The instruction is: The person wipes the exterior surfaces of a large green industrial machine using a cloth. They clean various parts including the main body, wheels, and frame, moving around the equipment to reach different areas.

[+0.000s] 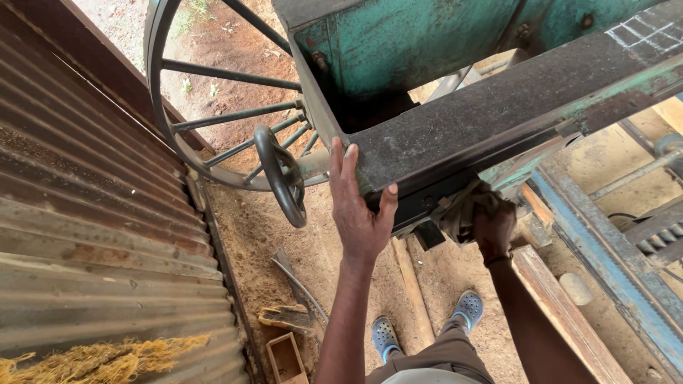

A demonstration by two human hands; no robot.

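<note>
Right now your rag [466, 206] sits bunched under the edge of the dark machine bed [498, 121], pressed against the underside where the teal frame [398, 43] meets it. Your right hand [493, 231] is closed around that rag, fingers curled tight on the cloth, so nothing else is in that grip. Your left hand [359, 213] is spread flat and wide, palm on the bed's end face, thumb hooked over the corner, holding nothing.

Mind what sits close by. The small black handwheel [281, 178] is just beside your left fingers, and the big spoked flywheel [213, 92] stands right behind it; should either turn, loose cloth or a stray finger could be drawn in. The rag's free folds hang near dark gaps under the bed, where they might snag, though you cannot tell what lies inside.

Underfoot, the sawdust floor [249, 227] looks loose, with a plank [562, 313] and scrap pieces near your shoes [427, 323], so a slip while leaning in seems possible.
</note>
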